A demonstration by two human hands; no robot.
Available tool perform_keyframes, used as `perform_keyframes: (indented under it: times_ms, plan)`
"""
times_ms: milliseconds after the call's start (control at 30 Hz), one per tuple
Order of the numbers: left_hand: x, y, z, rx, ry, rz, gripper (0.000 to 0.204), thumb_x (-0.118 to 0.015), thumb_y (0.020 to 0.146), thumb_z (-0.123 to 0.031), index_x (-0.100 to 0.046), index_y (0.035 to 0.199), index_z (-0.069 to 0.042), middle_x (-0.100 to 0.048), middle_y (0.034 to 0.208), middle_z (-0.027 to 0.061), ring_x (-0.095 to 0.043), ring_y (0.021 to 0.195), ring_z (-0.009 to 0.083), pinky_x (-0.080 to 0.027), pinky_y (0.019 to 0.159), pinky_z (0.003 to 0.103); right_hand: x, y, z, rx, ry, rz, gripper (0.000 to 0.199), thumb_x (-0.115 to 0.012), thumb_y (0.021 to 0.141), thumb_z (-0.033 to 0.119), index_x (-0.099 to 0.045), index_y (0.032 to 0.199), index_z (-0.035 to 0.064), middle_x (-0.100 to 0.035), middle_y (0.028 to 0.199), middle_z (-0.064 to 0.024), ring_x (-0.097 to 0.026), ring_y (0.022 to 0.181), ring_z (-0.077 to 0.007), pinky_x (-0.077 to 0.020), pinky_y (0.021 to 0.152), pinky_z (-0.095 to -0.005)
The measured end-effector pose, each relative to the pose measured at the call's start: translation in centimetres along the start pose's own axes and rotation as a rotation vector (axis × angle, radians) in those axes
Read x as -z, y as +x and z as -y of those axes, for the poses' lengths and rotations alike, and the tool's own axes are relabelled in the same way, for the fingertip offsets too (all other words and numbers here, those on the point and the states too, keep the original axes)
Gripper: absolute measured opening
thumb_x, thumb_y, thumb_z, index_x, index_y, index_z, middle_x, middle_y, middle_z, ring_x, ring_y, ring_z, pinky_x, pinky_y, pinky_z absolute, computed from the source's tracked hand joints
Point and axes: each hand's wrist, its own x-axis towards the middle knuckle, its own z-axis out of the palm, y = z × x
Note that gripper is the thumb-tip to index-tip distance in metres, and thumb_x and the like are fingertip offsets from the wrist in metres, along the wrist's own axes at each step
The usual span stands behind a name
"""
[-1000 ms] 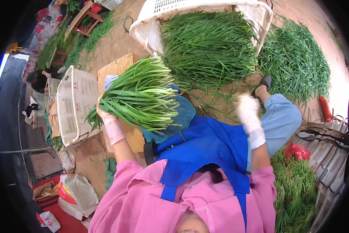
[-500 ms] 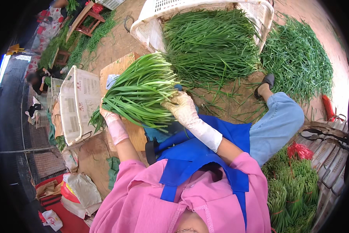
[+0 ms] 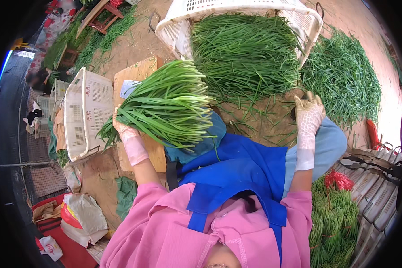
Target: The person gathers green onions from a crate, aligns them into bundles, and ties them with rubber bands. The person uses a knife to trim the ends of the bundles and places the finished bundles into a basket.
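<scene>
A thick bunch of garlic chives [image 3: 169, 107] lies sideways in my gloved left hand [image 3: 122, 127]. Its pale cut ends point right and its green tips droop to the left. The fingers wrap round the leafy side from below, partly hidden by the leaves. Under the bunch are a wooden board [image 3: 151, 152] and a blade-like metal piece [image 3: 128, 88]. My gloved right hand [image 3: 310, 111] is raised over my right knee, fingers apart, with nothing seen in it. It is nearest to the loose heap of chives [image 3: 344, 76] on the floor.
A tipped white crate [image 3: 174, 40] with a big pile of chives [image 3: 245, 58] stands ahead. Another white crate [image 3: 75, 118] is at left. Tied green bundles [image 3: 332, 223] and a red plastic clump [image 3: 338, 180] sit at lower right, beside stacked crates [image 3: 379, 192].
My right hand has let go of the chives' pale ends and moved right, over my knee. My left hand still holds the bunch in nearly the same place.
</scene>
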Motion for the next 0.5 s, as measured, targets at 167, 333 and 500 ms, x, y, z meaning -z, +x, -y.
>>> perform_keyframes:
  times_ms: [167,333,500]
  plan:
    - [-6.2,-3.3,-1.6,-0.094,0.085,0.035,0.017,-0.052,0.078,-0.018,-0.059,0.082,-0.003,-0.062,0.082,0.0130,-0.059,0.078,0.0274,-0.049,0.074,0.042,3.7,-2.9,10.1,0.419,0.359,0.066,0.059,-0.070,0.065,0.017,-0.048,0.118,0.0036,-0.038,0.132,-0.0160,-0.037,0.120,-0.0300,-0.0302,0.101,-0.0385]
    - [-15.0,-8.2,-1.2,-0.051,-0.010,0.148,0.012,-0.058,0.074,-0.010,-0.057,0.080,0.000,-0.061,0.079,0.0130,-0.058,0.079,0.0247,-0.048,0.076,0.038,5.8,-8.6,23.3,0.784,0.694,0.194,0.108,-0.073,0.057,0.044,-0.015,0.136,0.0001,-0.016,0.141,-0.0224,-0.014,0.131,-0.0359,-0.0117,0.106,-0.0477]
    - [-23.9,-16.5,2.6,-0.230,0.378,0.233,0.032,-0.063,0.077,-0.008,-0.054,0.106,-0.001,-0.058,0.095,0.0088,-0.056,0.090,0.0176,-0.047,0.079,0.031,3.7,-6.3,27.4,0.686,0.811,-0.190,0.093,-0.071,0.056,0.018,-0.023,0.132,-0.0030,-0.037,0.126,-0.0231,-0.037,0.117,-0.0371,-0.0233,0.100,-0.0476]
